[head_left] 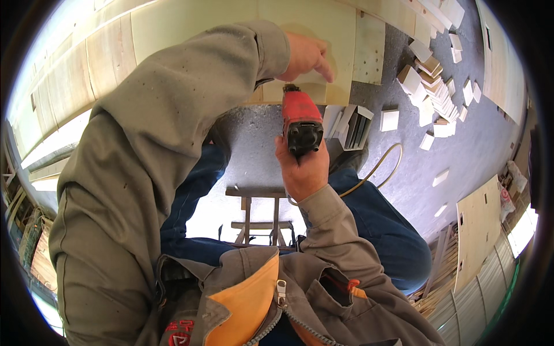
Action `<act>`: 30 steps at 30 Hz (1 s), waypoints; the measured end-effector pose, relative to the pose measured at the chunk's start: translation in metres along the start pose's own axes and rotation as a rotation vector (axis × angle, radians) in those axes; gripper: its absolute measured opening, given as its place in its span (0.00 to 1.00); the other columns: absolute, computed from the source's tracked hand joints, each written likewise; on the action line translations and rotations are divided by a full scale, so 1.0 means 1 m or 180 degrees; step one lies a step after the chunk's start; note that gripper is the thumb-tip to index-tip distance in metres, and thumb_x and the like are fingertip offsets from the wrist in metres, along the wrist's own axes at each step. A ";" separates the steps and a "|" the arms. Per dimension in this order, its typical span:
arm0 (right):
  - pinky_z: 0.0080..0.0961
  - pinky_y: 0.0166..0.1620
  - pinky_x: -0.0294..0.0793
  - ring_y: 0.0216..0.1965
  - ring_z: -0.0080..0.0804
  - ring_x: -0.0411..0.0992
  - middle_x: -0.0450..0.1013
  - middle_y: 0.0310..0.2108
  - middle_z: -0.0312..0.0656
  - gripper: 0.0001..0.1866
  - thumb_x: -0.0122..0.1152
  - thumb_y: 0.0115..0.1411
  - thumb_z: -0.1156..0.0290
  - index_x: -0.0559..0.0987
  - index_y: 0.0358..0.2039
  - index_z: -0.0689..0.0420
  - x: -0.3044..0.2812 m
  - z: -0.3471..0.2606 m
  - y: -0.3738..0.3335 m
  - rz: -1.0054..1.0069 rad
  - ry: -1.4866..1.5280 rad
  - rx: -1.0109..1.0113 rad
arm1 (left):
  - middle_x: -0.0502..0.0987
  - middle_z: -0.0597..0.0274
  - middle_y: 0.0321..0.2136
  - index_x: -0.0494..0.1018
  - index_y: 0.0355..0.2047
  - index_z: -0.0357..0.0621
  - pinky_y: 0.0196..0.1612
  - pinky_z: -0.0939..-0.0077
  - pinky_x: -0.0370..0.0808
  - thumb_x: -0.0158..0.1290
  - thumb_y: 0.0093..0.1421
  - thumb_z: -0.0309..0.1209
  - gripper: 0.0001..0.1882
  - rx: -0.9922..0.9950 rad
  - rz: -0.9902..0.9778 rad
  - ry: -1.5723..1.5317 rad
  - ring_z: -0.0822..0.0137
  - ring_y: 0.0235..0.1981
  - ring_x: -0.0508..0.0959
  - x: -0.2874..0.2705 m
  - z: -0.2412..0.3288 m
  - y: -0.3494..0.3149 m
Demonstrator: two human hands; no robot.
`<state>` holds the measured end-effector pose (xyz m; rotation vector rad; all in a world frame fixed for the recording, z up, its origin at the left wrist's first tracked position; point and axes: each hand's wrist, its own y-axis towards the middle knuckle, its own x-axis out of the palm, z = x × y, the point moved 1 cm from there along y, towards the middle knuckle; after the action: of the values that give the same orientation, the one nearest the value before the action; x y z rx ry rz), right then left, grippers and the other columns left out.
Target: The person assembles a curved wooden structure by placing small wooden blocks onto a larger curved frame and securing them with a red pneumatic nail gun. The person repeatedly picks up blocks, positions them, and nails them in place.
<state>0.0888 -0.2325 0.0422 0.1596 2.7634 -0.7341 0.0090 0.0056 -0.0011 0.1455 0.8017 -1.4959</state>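
My right hand (307,173) is wrapped round the handle of a red and black air nail gun (301,111). The nail gun's nose points away from me, at the near edge of a pale wooden panel (196,49). My left hand (304,56) reaches across the panel, just beyond the nose, with at least the forefinger stretched out. It seems to rest on a small light wood piece at the panel's edge; its palm and other fingers are partly hidden. A yellowish air hose (395,164) curves out to the right of my right hand.
An open box (358,128) with dark strips stands under the panel's edge, near my right foot. Beyond it, a heap of small wooden blocks (430,89) lies scattered on the grey floor. Leaning at the right is a plywood sheet (478,230). A wooden frame (254,193) stands between my legs.
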 end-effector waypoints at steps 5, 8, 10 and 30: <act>0.42 0.51 0.76 0.47 0.57 0.77 0.76 0.47 0.54 0.24 0.73 0.59 0.70 0.75 0.54 0.58 -0.001 -0.005 0.001 -0.0022 -0.0047 -0.0044 | 0.73 0.57 0.49 0.76 0.63 0.65 0.54 0.61 0.76 0.51 0.48 0.06 0.45 -0.0047 0.0033 -0.0034 0.52 0.53 0.77 -0.001 0.003 -0.003; 0.43 0.50 0.77 0.47 0.57 0.77 0.76 0.47 0.54 0.23 0.73 0.59 0.70 0.75 0.53 0.58 -0.001 0.000 0.001 -0.0003 -0.0067 0.0033 | 0.73 0.58 0.48 0.76 0.63 0.64 0.53 0.61 0.76 0.51 0.49 0.06 0.45 0.0041 0.0059 0.0003 0.53 0.52 0.77 -0.001 0.001 -0.001; 0.42 0.50 0.77 0.46 0.57 0.77 0.76 0.46 0.54 0.23 0.73 0.59 0.70 0.75 0.52 0.58 0.000 0.000 0.001 0.0034 -0.0017 0.0049 | 0.73 0.58 0.48 0.76 0.63 0.64 0.53 0.61 0.76 0.51 0.49 0.06 0.45 0.0034 0.0052 -0.0003 0.53 0.52 0.77 0.000 0.001 -0.002; 0.42 0.50 0.77 0.46 0.57 0.77 0.75 0.47 0.55 0.25 0.73 0.58 0.70 0.75 0.54 0.59 0.002 0.003 0.000 0.0053 -0.0049 0.0069 | 0.73 0.57 0.47 0.78 0.62 0.63 0.53 0.61 0.76 0.52 0.50 0.07 0.42 0.0010 0.0139 0.0031 0.53 0.51 0.77 0.003 0.000 -0.001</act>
<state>0.0877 -0.2342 0.0389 0.1804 2.7369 -0.7582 0.0073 0.0030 -0.0028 0.1719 0.7992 -1.4562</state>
